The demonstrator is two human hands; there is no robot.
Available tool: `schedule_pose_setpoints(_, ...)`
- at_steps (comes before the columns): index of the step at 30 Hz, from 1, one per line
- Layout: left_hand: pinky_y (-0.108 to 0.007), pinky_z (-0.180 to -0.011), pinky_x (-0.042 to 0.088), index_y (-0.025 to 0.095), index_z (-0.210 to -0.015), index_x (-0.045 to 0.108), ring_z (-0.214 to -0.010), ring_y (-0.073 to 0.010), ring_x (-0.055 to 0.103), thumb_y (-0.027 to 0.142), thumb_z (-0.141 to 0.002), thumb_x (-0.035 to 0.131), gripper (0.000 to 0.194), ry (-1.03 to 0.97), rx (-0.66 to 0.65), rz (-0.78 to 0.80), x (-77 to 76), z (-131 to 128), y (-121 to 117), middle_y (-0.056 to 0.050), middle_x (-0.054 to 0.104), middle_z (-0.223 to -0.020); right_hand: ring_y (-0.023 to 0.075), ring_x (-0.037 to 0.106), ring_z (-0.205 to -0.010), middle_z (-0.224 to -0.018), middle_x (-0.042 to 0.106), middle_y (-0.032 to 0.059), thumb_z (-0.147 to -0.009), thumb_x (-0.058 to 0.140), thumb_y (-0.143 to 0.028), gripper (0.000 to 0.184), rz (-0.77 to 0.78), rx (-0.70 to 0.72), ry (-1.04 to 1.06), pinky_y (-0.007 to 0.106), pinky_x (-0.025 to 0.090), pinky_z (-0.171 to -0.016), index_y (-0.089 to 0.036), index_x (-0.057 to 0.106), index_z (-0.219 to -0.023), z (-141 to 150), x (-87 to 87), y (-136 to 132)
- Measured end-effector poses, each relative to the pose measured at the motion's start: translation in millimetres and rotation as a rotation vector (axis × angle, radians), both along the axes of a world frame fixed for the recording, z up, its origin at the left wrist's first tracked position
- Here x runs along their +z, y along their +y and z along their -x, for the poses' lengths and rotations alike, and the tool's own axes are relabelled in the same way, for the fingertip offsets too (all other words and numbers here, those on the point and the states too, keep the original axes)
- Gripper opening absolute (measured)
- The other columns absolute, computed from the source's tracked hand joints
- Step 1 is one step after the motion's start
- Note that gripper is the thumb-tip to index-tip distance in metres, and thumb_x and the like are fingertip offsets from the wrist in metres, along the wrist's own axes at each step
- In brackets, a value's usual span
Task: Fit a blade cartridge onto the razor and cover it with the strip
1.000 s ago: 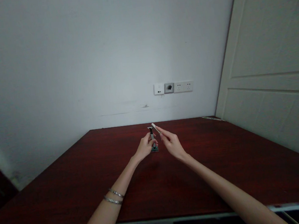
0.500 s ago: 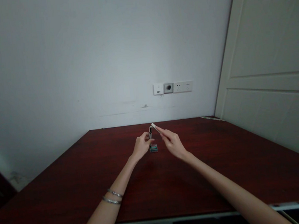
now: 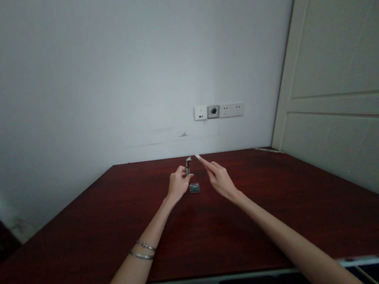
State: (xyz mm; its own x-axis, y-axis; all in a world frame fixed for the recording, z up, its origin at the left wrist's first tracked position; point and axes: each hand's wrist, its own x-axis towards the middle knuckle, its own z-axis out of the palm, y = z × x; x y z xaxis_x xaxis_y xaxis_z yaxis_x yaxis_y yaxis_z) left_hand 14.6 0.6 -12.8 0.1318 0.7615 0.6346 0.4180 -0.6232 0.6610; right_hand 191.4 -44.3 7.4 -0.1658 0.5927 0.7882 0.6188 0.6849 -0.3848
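Observation:
My left hand (image 3: 178,183) is closed around a slim black-and-silver tool (image 3: 188,167), held upright with its bent, pale top end pointing up and right. My fingers hide much of its handle. To the right, my right hand (image 3: 220,178) pinches a small white piece (image 3: 198,157) that juts out past the forefinger. I cannot make out what it is. A narrow gap separates the white piece from the tool's top. Below and between both hands, a small clear box (image 3: 194,188) with something teal inside rests on the table.
The dark red wooden table (image 3: 201,241) reaches back to a pale wall with a row of sockets (image 3: 219,111). A whitish panelled door (image 3: 343,83) stands at the right. A thin pale strip (image 3: 268,150) lies at the table's far right edge.
The tool's top and the white piece, close together or touching before, are now apart. My left hand and the tool have shifted slightly left, the white piece slightly right.

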Motion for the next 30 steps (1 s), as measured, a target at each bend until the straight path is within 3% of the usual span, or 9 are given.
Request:
schedule_pose_setpoints(9, -0.027, -0.068, 0.051, 0.016, -0.088, 0.053, -0.076, -0.0164, 0.065, 0.016, -0.076, 0.054, 0.013, -0.102, -0.195, 0.096, -2.0, -6, -4, -0.004, 0.067, -0.082, 0.0162, 0.053, -0.077, -0.093, 0.061, 0.0076, -0.091, 0.034, -0.026, 0.041, 0.052, 0.141, 0.17, 0.027, 0.042, -0.074, -0.021, 0.049, -0.128, 12, 5.1, -7)
schedule_pose_setpoints(15, -0.024, -0.061, 0.05, 0.015, -0.087, 0.054, -0.065, -0.0144, 0.063, 0.014, -0.075, 0.051, 0.013, -0.053, -0.161, 0.067, 0.8, -7, -8, -0.003, 0.066, -0.075, 0.0146, 0.051, -0.069, -0.081, 0.058, 0.0054, -0.091, 0.034, -0.025, 0.042, 0.065, 0.21, 0.108, 0.025, 0.042, -0.068, -0.021, 0.046, -0.131, 25, -1.6, -13)
schedule_pose_setpoints(20, -0.025, -0.058, 0.049, 0.015, -0.086, 0.053, -0.06, -0.0142, 0.062, 0.016, -0.075, 0.049, 0.011, -0.066, -0.178, 0.099, 1.2, -7, -8, -0.002, 0.064, -0.071, 0.015, 0.05, -0.07, -0.081, 0.055, 0.0055, -0.091, 0.033, -0.023, 0.042, 0.041, 0.144, 0.194, 0.026, 0.042, -0.068, -0.02, 0.046, -0.131, 26, -3.4, -14)
schedule_pose_setpoints(24, -0.025, -0.062, 0.048, 0.015, -0.086, 0.054, -0.064, -0.0148, 0.062, 0.015, -0.074, 0.05, 0.013, -0.035, -0.165, 0.052, -0.7, -8, -7, -0.003, 0.065, -0.074, 0.0148, 0.051, -0.07, -0.081, 0.056, 0.005, -0.09, 0.034, -0.022, 0.042, 0.072, 0.217, 0.135, 0.025, 0.043, -0.068, -0.021, 0.045, -0.132, 27, -5.8, -14)
schedule_pose_setpoints(30, -0.025, -0.06, 0.048, 0.014, -0.084, 0.053, -0.06, -0.0133, 0.061, 0.015, -0.074, 0.048, 0.01, -0.066, -0.219, 0.119, -0.5, -12, -8, -0.002, 0.063, -0.072, 0.0146, 0.051, -0.072, -0.082, 0.056, 0.0053, -0.091, 0.034, -0.022, 0.042, 0.027, 0.138, 0.211, 0.026, 0.043, -0.069, -0.02, 0.045, -0.131, 26, -9.7, -13)
